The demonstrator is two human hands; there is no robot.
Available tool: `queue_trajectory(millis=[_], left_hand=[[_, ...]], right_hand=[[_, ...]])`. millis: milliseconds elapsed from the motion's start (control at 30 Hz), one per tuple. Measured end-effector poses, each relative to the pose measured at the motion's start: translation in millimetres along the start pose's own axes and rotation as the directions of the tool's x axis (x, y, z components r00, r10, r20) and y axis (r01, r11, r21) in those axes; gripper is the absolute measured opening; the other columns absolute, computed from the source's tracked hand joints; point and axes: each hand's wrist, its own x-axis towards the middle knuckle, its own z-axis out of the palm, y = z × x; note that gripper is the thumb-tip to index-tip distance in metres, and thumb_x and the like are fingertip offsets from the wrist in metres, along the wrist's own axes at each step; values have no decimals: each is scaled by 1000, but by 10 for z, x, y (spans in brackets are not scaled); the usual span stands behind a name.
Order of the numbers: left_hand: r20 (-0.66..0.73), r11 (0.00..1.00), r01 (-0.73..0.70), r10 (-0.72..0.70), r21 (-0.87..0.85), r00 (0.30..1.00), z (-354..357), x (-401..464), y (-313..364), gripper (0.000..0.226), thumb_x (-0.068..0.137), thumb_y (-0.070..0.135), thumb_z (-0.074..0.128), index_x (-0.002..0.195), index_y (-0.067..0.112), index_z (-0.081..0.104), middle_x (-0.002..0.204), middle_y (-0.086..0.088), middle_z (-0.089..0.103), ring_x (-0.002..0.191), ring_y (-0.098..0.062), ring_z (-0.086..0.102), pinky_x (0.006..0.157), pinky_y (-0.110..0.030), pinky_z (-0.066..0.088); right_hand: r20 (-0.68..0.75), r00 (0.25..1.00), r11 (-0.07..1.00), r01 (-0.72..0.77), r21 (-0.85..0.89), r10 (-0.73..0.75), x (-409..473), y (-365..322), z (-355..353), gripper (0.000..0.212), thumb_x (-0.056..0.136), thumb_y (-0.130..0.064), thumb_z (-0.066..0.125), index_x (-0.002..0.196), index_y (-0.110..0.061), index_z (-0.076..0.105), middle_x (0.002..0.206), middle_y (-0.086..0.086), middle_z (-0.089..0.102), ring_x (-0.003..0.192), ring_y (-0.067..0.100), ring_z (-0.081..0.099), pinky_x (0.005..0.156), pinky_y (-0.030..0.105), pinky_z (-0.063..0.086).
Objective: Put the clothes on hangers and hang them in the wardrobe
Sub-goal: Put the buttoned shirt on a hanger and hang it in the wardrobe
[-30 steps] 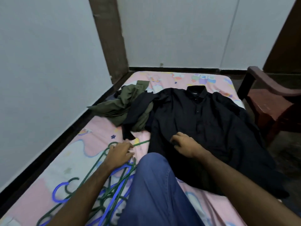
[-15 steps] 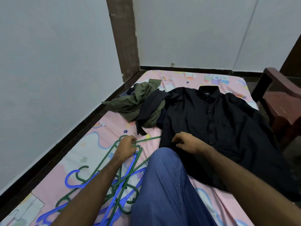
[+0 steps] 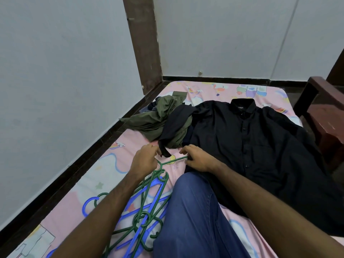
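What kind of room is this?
Most likely a bedroom. There is a bed in the corner with a pink cartoon bedsheet, a black shirt spread on it beside a pile of clothes, and plastic hangers.

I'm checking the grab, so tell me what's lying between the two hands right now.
In the head view, a green hanger spans from the left hand to the right hand, with a black sleeve end lying just behind it on the sheet.
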Motion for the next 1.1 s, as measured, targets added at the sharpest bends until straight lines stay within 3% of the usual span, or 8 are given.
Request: queue_trajectory(millis=[100,200,433,567,733,900,967,1100], left_hand=[[172,933,109,-177,344,969,123,-109,-100,39,84,44,64,117,25,59,120,-2,53,111,-27,55,91,-41,42],[277,925,141,-247,352,929,274,-275,-174,34,89,46,54,114,25,62,121,-2,53,113,-26,55,96,-42,36],[83,961,-103,84,258,993,104,-262,-130,7,80,27,52,78,21,50,80,-1,61,81,-30,62,74,-38,38],[-53,943,-203,224,264,973,-221,-81,-54,8,81,26,60,84,19,60,80,0,64,78,-30,64,72,-40,41],[-149,891,-281,351,356,924,-805,192,184,19,81,5,60,93,18,54,80,-1,66,73,-30,63,69,-39,41],[-267,863,-354,459,361,847,-1267,616,560,21,86,18,64,106,17,58,90,-3,68,84,-30,64,74,-43,46],[-318,881,-413,470,232,824,-1228,762,766,29,82,19,73,107,13,61,96,-6,70,90,-32,65,77,-44,49],[-421,867,-485,485,117,766,-855,931,1358,42,84,31,67,120,12,59,118,-6,62,111,-29,57,93,-46,45]], right_hand=[[36,999,999,-30,-27,31,33,46,62,39,88,-6,62,126,-10,61,119,9,59,113,27,58,98,29,42],[71,997,998,-33,-46,36,51,111,115,40,88,-5,59,127,-11,61,122,8,58,116,26,56,101,34,44],[112,993,985,-24,-170,43,152,80,178,58,89,-15,60,146,-17,48,147,5,47,132,29,45,108,46,41],[92,994,996,-45,-74,52,277,-19,243,58,92,-23,65,146,-19,45,145,5,47,134,25,45,109,46,40],[-4,999,952,-44,302,47,423,-238,40,20,104,-23,55,111,-10,69,105,5,73,95,13,66,88,34,53],[-144,989,619,104,778,14,328,-513,-464,18,104,-10,56,117,0,63,89,14,73,78,19,71,73,25,55],[-193,980,567,137,812,39,185,-532,-788,20,105,-16,55,118,-2,61,83,19,71,63,22,66,58,28,55],[-334,920,671,115,732,206,-260,-134,-1423,31,110,-23,42,117,-1,63,68,12,63,40,12,41,37,21,30]])
